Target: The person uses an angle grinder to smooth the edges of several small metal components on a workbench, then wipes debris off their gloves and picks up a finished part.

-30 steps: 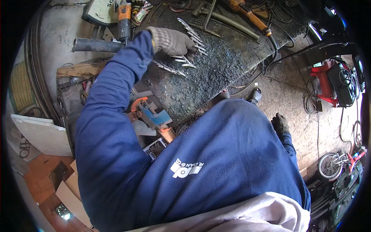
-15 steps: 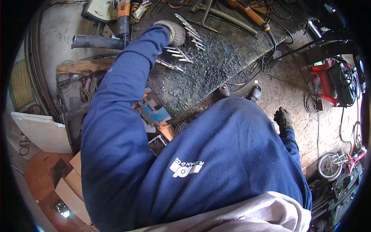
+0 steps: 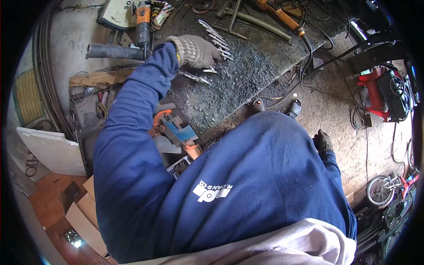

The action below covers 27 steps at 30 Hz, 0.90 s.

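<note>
My left hand point(image 3: 194, 52), in a knitted grey-brown glove, reaches over the dark work surface point(image 3: 198, 104). Its back faces me, and the fingers bend down out of sight beside short pale rod-like pieces point(image 3: 216, 40) set in slanting rows. The hand covers part of the middle row; whether it grips a piece is hidden. A further pale jagged strip point(image 3: 194, 78) lies near its wrist. Dark grit point(image 3: 238, 79) spreads to the right of the hand. Low at my right side hangs my gloved right hand point(image 3: 323, 142), small and dark, with no visible object in it.
An orange and black angle grinder point(image 3: 142, 22) lies at the far left near a grey tube point(image 3: 115, 51). Metal bars point(image 3: 260, 25) and a corded orange power tool point(image 3: 282, 15) lie farther back. On the floor at right stand a red and black machine point(image 3: 373, 95) and a bicycle point(image 3: 382, 190).
My left hand has come nearer to me and now covers much of the middle row of pale pieces. The right hand hangs slightly lower in the picture.
</note>
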Each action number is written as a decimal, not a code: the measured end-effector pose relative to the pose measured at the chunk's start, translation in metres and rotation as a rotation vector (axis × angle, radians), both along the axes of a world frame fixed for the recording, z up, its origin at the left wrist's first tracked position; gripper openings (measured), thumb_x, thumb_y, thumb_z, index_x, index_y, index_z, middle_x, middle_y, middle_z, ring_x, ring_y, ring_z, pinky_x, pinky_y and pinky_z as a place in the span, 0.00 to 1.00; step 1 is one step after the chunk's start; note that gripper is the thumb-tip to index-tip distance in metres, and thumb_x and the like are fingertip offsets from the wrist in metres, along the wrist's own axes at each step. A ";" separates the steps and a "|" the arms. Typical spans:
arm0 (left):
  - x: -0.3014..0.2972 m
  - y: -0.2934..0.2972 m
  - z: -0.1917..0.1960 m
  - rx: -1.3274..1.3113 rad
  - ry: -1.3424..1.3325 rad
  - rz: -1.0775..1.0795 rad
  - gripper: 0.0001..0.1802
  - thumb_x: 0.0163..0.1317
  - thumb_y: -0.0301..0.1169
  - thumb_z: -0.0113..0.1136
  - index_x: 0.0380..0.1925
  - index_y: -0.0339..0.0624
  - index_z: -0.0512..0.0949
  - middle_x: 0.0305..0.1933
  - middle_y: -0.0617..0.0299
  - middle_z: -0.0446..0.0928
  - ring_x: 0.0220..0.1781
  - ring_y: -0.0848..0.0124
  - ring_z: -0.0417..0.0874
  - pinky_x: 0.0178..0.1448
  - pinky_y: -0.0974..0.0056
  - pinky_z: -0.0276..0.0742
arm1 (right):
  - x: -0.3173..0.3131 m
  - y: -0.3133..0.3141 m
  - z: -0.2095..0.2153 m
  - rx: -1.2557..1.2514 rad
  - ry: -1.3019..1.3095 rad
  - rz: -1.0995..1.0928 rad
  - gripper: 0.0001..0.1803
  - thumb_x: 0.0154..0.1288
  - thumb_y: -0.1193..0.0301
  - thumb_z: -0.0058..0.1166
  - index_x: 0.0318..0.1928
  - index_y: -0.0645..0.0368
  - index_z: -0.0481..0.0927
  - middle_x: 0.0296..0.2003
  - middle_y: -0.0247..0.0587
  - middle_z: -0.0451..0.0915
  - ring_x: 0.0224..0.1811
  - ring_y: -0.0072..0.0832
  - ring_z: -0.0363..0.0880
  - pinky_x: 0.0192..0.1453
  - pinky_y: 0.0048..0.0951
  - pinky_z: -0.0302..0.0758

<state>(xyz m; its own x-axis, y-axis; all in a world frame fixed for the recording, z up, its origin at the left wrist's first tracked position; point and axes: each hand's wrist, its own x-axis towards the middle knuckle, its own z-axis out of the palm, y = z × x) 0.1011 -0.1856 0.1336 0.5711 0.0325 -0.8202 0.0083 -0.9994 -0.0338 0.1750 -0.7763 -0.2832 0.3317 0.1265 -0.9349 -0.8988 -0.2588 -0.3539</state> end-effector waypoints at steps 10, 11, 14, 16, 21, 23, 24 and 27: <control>0.014 0.122 -0.076 0.459 -0.197 0.196 0.27 0.65 0.36 0.54 0.65 0.46 0.77 0.64 0.45 0.78 0.66 0.49 0.80 0.69 0.50 0.75 | 0.016 0.023 0.014 0.017 -0.061 -0.045 0.16 0.78 0.57 0.51 0.33 0.51 0.69 0.20 0.31 0.67 0.18 0.29 0.67 0.19 0.36 0.63; 0.017 0.129 -0.087 0.412 -0.132 0.137 0.28 0.66 0.38 0.54 0.67 0.47 0.76 0.66 0.44 0.76 0.65 0.49 0.80 0.70 0.50 0.75 | 0.018 0.024 0.017 0.018 -0.077 -0.054 0.16 0.78 0.57 0.52 0.33 0.51 0.69 0.20 0.31 0.67 0.18 0.30 0.68 0.19 0.36 0.63; 0.008 0.139 -0.102 0.399 -0.015 -0.134 0.26 0.64 0.37 0.57 0.62 0.42 0.79 0.61 0.46 0.81 0.62 0.50 0.82 0.66 0.51 0.78 | 0.020 0.024 0.017 0.053 -0.094 -0.053 0.15 0.77 0.57 0.52 0.35 0.51 0.70 0.21 0.32 0.68 0.18 0.30 0.69 0.19 0.35 0.64; 0.015 0.123 -0.102 0.384 0.077 -0.123 0.27 0.64 0.38 0.57 0.63 0.42 0.78 0.65 0.48 0.78 0.65 0.51 0.80 0.68 0.52 0.77 | 0.017 0.017 0.016 0.081 -0.079 -0.049 0.14 0.77 0.58 0.53 0.36 0.51 0.71 0.21 0.32 0.69 0.18 0.30 0.69 0.19 0.35 0.65; 0.003 0.023 -0.015 0.204 0.050 0.003 0.30 0.66 0.38 0.53 0.71 0.58 0.72 0.69 0.52 0.75 0.68 0.51 0.77 0.72 0.52 0.73 | 0.007 0.027 0.030 -0.040 -0.072 -0.056 0.16 0.77 0.56 0.52 0.34 0.51 0.69 0.19 0.32 0.67 0.17 0.31 0.68 0.18 0.37 0.63; 0.008 0.022 -0.004 0.078 0.017 0.062 0.30 0.65 0.37 0.53 0.69 0.58 0.74 0.66 0.51 0.78 0.66 0.51 0.78 0.71 0.53 0.73 | 0.004 0.012 0.014 -0.042 -0.027 -0.059 0.17 0.77 0.56 0.52 0.33 0.50 0.69 0.18 0.32 0.66 0.16 0.31 0.67 0.17 0.37 0.62; 0.010 0.030 -0.003 0.068 -0.009 0.087 0.29 0.64 0.36 0.53 0.68 0.56 0.75 0.65 0.50 0.79 0.66 0.51 0.79 0.71 0.53 0.74 | 0.001 0.007 0.009 -0.035 -0.029 -0.053 0.17 0.77 0.56 0.52 0.33 0.50 0.69 0.18 0.32 0.66 0.16 0.31 0.67 0.17 0.37 0.62; 0.006 0.096 -0.035 0.177 -0.257 0.144 0.25 0.63 0.38 0.56 0.61 0.52 0.81 0.60 0.50 0.82 0.61 0.54 0.83 0.65 0.50 0.77 | -0.001 0.001 0.009 -0.032 -0.024 -0.045 0.17 0.77 0.55 0.52 0.34 0.51 0.69 0.18 0.32 0.65 0.16 0.32 0.68 0.17 0.38 0.62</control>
